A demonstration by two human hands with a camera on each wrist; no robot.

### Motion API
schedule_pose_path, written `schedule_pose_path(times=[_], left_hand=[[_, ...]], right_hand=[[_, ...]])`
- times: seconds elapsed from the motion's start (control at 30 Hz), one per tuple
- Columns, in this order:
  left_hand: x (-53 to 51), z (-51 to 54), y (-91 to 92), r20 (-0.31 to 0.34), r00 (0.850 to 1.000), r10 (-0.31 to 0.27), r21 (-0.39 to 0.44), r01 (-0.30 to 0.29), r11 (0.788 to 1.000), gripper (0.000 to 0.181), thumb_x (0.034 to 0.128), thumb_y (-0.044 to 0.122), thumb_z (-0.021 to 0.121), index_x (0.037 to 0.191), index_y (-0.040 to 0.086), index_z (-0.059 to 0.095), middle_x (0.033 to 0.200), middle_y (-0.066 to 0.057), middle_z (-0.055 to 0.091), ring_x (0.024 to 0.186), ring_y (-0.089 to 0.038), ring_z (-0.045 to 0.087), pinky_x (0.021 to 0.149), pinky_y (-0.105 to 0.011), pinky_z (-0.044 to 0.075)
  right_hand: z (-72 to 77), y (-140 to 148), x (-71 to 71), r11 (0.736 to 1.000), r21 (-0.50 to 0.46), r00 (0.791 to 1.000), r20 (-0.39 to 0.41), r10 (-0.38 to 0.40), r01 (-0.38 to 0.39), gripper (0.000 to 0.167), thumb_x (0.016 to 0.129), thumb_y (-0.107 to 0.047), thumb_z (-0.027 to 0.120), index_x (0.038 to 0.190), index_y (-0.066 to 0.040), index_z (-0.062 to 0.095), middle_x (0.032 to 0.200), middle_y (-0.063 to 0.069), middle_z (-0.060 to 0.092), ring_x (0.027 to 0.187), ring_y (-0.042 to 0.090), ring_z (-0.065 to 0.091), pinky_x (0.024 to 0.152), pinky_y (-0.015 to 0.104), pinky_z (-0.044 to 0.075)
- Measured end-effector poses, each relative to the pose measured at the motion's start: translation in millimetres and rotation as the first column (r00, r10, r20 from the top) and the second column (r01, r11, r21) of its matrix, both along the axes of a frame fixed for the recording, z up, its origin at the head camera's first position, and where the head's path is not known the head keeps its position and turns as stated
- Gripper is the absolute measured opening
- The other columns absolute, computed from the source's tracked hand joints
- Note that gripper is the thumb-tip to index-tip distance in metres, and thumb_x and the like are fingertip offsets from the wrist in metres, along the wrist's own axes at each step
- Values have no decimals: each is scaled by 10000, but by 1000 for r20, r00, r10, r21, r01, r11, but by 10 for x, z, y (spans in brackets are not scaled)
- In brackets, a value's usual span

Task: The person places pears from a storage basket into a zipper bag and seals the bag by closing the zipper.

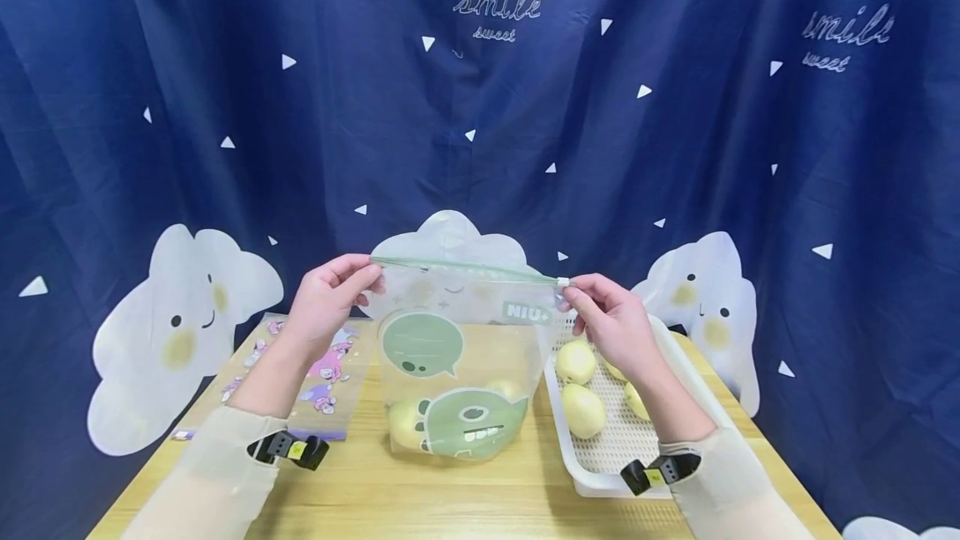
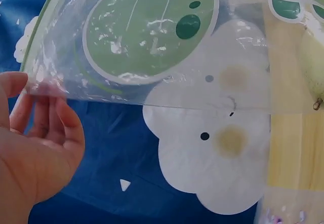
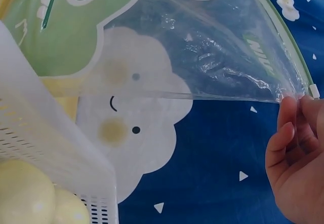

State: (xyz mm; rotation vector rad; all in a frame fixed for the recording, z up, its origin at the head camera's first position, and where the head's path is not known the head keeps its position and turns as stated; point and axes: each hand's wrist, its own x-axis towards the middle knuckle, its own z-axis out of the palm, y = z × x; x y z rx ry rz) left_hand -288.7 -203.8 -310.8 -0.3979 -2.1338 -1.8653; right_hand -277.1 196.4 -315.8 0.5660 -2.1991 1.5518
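Note:
Both hands hold up a clear zipper bag (image 1: 465, 332) printed with a green cartoon dinosaur and a speech bubble. My left hand (image 1: 337, 294) pinches its top left corner, as the left wrist view shows at the bag's edge (image 2: 152, 95). At the other end, my right hand (image 1: 611, 319) pinches the top right corner beside the white slider (image 1: 563, 282) of the green zip strip (image 1: 465, 264). Pale yellow-green pears (image 1: 406, 423) lie in the bottom of the bag, partly hidden by the print. The bag's base is at the tabletop.
To the right stands a white perforated basket (image 1: 573, 473) with several pale yellow round fruits (image 1: 583, 411). A second clear bag with pink and purple figures (image 1: 326, 365) lies flat on the wooden table (image 1: 420, 507) at left. A dark blue curtain (image 1: 480, 165) hangs behind.

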Motion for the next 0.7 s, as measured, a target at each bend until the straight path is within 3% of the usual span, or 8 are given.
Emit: schedule_pose_path(times=[0.07, 0.13, 0.23, 0.3, 0.37, 0.43, 0.53, 0.7], left_hand=[[18, 37, 49, -53, 997, 58, -77, -62, 995, 330, 1087, 290, 711, 1352, 94, 721, 1112, 59, 745, 1072, -133, 679, 905, -231, 560], [39, 90, 140, -140, 982, 128, -151, -149, 977, 407, 1059, 299, 735, 1426, 127, 698, 1265, 0, 704, 1209, -181, 635, 1027, -274, 514], [58, 182, 354, -343, 920, 193, -218, -277, 936, 442, 980, 244, 784, 1406, 143, 729, 1387, -91, 663, 1335, -289, 573, 1139, -427, 425], [64, 248, 538, -478, 861, 174, -235, -316, 919, 408, 929, 188, 803, 1329, 112, 773, 1372, -132, 681, 1325, -345, 573, 1126, -502, 406], [61, 310, 729, -576, 813, 90, -262, -287, 921, 348, 908, 145, 818, 1248, 73, 803, 1305, -150, 722, 1262, -365, 612, 1083, -520, 435], [58, 365, 913, -614, 789, -8, -300, -224, 927, 301, 910, 122, 830, 1202, 54, 816, 1227, -141, 755, 1187, -337, 660, 1027, -484, 494], [44, 427, 1151, -606, 785, -128, -368, -134, 920, 273, 915, 114, 850, 1180, 56, 823, 1170, -119, 786, 1142, -290, 698, 989, -432, 567], [26, 485, 1418, -532, 815, -232, -478, -62, 876, 239, 927, 142, 857, 1154, 72, 827, 1192, -87, 798, 1179, -269, 717, 1050, -419, 587]], right_hand=[[2, -16, -2, 1000, -1, 1000, -3, 2, -2, 139, 1081, -111, 698, 1112, 16, 747, 854, -22, 758, 601, 122, 633, 507, 236, 495], [1, -32, -7, 1000, -5, 1000, -6, 3, -3, 134, 1079, -107, 701, 1105, 16, 748, 854, 0, 760, 599, 125, 631, 511, 234, 495], [8, -55, 3, 1000, -8, 1000, -14, 5, -5, 133, 1077, -108, 705, 1101, 16, 747, 845, -27, 755, 593, 126, 631, 515, 234, 503], [14, -67, 5, 1000, -12, 1000, -21, 8, -8, 131, 1076, -107, 707, 1095, 17, 746, 840, -25, 753, 588, 126, 629, 520, 236, 509], [21, -78, 9, 1000, -15, 1000, -29, 5, -5, 124, 1072, -101, 710, 1088, 16, 747, 836, -12, 754, 582, 124, 629, 521, 236, 512], [28, -89, 8, 1000, -14, 999, -34, 1, -2, 119, 1070, -99, 712, 1081, 13, 749, 834, 8, 756, 578, 121, 628, 523, 234, 513], [41, -108, 17, 1000, -9, 999, -34, 7, -7, 120, 1070, -99, 712, 1086, 14, 747, 835, 4, 752, 580, 121, 630, 531, 244, 527], [42, -122, 20, 1000, 6, 1000, -26, 14, -13, 122, 1074, -110, 711, 1094, 6, 744, 838, -23, 750, 585, 127, 630, 542, 253, 538]])
